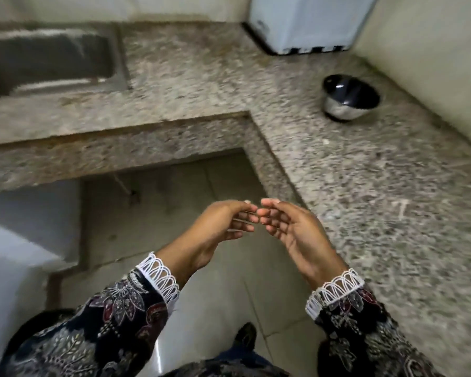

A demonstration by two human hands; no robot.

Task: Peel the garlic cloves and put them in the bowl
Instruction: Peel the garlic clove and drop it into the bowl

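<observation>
A small steel bowl [339, 108] stands on the speckled granite counter [365, 186] at the back right, near the wall, and its dark inside shows nothing I can make out. My left hand [223, 227] and my right hand [291, 227] hover side by side over the floor, in front of the counter's inner corner. Their palms face each other, the fingers are loosely curled, and the tips almost touch. A tiny pale speck shows at my left thumb tip; I cannot tell what it is. No garlic clove is plainly visible. The view is blurred by motion.
The L-shaped counter runs along the back and down the right side. A steel sink [46, 61] is sunk into it at the back left. A white appliance [310, 23] stands in the far corner. Tiled floor [215, 308] and a dark shoe [245, 336] lie below my hands.
</observation>
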